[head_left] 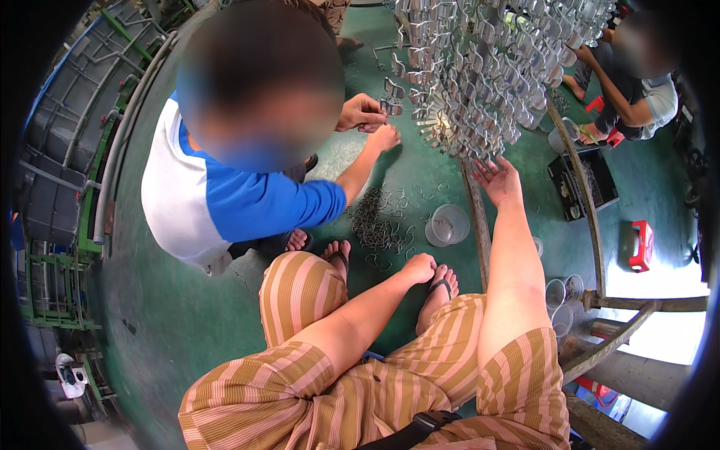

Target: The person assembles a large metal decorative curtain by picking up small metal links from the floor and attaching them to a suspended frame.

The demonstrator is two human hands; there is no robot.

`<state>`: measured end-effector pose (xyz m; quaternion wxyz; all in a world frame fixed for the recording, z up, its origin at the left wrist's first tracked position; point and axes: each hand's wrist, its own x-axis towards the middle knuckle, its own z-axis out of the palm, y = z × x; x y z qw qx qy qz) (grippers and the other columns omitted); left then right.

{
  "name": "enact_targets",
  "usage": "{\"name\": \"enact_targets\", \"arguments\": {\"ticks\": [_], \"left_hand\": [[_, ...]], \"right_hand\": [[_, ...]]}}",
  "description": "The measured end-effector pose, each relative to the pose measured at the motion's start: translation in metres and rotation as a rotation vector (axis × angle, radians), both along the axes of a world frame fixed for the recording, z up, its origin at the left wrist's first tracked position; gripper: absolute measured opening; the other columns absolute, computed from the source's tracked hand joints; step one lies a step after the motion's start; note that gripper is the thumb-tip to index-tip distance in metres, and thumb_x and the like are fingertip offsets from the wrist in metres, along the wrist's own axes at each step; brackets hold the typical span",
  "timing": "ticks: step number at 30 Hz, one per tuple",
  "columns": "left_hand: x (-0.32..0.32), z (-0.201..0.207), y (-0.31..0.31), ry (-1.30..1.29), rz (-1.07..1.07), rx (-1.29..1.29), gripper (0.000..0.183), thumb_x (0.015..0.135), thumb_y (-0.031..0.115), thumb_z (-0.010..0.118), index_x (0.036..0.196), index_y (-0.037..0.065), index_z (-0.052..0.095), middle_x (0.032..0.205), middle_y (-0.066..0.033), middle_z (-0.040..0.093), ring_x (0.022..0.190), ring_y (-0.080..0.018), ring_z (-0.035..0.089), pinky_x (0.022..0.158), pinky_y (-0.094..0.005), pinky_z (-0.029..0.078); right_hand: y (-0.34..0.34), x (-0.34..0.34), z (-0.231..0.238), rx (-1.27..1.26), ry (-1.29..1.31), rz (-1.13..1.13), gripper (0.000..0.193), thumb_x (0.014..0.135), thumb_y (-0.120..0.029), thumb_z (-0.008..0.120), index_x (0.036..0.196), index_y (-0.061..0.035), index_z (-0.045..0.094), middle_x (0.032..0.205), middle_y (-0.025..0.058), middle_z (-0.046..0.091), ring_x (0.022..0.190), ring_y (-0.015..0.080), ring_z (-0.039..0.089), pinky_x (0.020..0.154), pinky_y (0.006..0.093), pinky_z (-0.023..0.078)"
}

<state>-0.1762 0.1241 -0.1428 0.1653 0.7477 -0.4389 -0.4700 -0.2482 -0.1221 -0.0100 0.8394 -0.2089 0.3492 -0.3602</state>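
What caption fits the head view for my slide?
Seated person's left hand over wire hooks on green floor; right hand open under hanging metal parts.

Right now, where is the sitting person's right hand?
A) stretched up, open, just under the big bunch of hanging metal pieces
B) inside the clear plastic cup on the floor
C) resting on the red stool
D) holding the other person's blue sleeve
A: the right hand is spread open with the palm showing, right below the hanging metal pieces, while the clear plastic cup sits apart on the green floor.
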Motion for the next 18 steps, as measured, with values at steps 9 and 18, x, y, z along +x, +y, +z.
{"name": "enact_targets", "arguments": {"ticks": [9,18], "left_hand": [[0.0008,-0.0001,0.0023,-0.004,-0.038,-0.001,0.022,0.073,0.011,0.058,0.093,0.008,0.067,0.093,-0.0116,0.066,0.088,-0.0266,0.062,0.08,-0.036,0.048],[0.0023,-0.0056,0.0034,-0.011,-0.027,-0.01,0.022,0.072,0.01,0.058,0.091,0.008,0.067,0.092,-0.0118,0.066,0.086,-0.0267,0.062,0.078,-0.036,0.049]], "right_hand": [[-0.0006,-0.0016,-0.0005,0.002,0.004,0.003,0.026,0.084,-0.021,0.053,0.105,-0.0054,0.047,0.099,0.0121,0.057,0.1,0.0311,0.055,0.088,0.0453,0.042],[-0.003,-0.0017,-0.0029,0.009,-0.012,0.003,0.024,0.084,-0.019,0.053,0.104,-0.007,0.047,0.097,0.0127,0.06,0.097,0.0322,0.058,0.087,0.046,0.043]]}}
